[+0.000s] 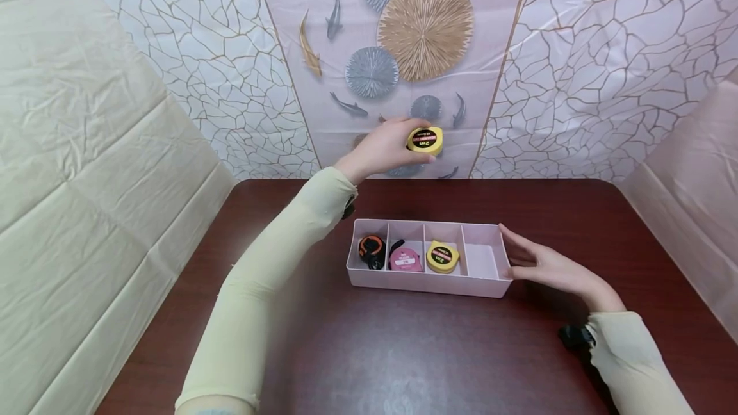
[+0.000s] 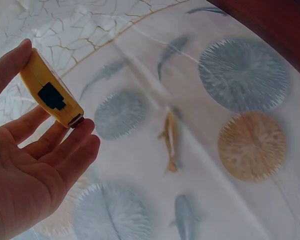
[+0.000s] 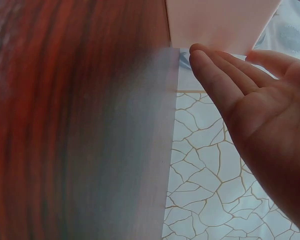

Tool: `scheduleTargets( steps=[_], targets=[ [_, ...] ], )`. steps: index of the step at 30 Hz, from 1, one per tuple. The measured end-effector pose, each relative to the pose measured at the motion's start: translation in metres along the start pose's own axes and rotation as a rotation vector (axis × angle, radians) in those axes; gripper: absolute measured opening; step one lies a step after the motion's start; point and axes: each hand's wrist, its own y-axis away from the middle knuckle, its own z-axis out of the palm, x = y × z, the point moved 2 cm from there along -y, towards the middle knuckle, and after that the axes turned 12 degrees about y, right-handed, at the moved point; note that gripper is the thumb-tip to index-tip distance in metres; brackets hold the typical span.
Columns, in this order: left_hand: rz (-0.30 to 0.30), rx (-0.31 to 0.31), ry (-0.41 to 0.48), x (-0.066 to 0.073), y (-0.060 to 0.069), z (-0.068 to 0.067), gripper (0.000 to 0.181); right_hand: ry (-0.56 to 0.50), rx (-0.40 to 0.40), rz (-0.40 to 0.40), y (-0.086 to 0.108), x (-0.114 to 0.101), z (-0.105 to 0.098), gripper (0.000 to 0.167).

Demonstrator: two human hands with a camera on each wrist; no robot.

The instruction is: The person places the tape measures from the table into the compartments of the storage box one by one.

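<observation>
My left hand (image 1: 387, 146) grips a yellow tape measure (image 1: 425, 140), raised above the far table edge before the backdrop. The left wrist view shows its narrow side (image 2: 52, 92) between thumb and fingers. Below stands a pale pink divided box (image 1: 426, 284). From left to right its compartments hold a black and orange tape measure (image 1: 372, 248), a pink tape measure (image 1: 405, 260) and another yellow tape measure (image 1: 442, 257); the rightmost shows its bare floor. My right hand (image 1: 553, 268) rests with extended fingers against the box's right end, which the right wrist view also shows (image 3: 220, 25).
The box stands on a dark red-brown table (image 1: 403, 351) with a glossy surface. A patterned cloth backdrop (image 1: 582, 69) rises behind the far edge. Pale cloth walls (image 1: 86, 178) flank the table on both sides.
</observation>
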Motion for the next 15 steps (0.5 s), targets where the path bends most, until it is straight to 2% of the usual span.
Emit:
scheduleTargets(
  steps=[15],
  targets=[
    [0.038,-0.022,-0.014,0.034,-0.017,0.015,0.070,0.026,-0.014,0.045,0.001,-0.002,-0.001,0.093]
  ],
)
